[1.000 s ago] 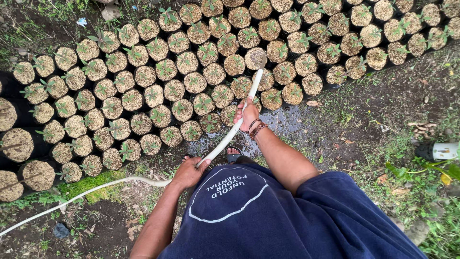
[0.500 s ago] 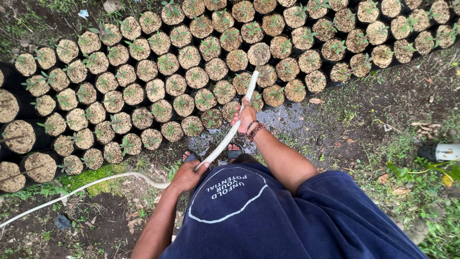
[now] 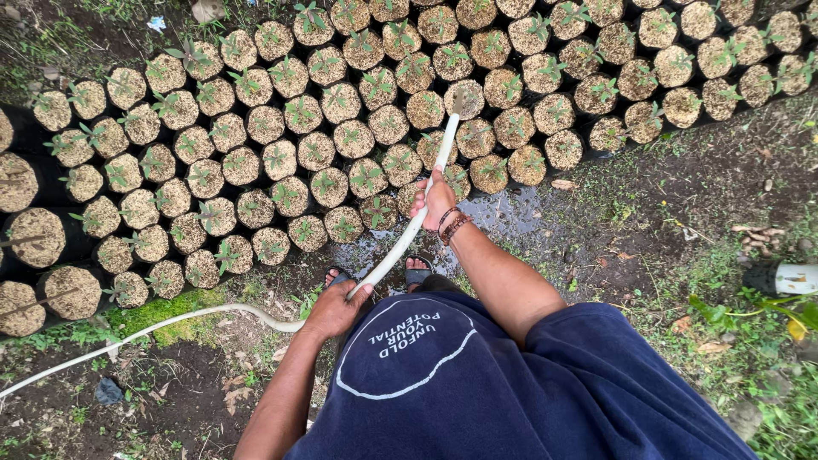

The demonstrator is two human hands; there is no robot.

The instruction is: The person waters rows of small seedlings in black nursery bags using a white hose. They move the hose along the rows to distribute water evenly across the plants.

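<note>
A white hose (image 3: 400,247) runs from the ground at the left, up across my body, to its tip over the rows of seedling pots (image 3: 341,102). My right hand (image 3: 436,200), with beaded bracelets on the wrist, grips the hose near its front end. My left hand (image 3: 336,308) grips the hose farther back, close to my dark blue shirt. The hose end points at pots filled with sawdust-like soil, each holding a small green seedling. My sandalled feet (image 3: 416,273) stand on wet dark soil just in front of the pots.
Larger black grow bags (image 3: 34,230) stand at the left edge. A puddle (image 3: 511,213) lies beside my right arm. A black and white bottle-like object (image 3: 780,278) lies in the grass at the right. Bare earth and weeds surround me.
The view has shifted slightly, so the pots sit a little lower in the frame. Both hands keep the same grip on the hose, which still points at the same patch of pots.
</note>
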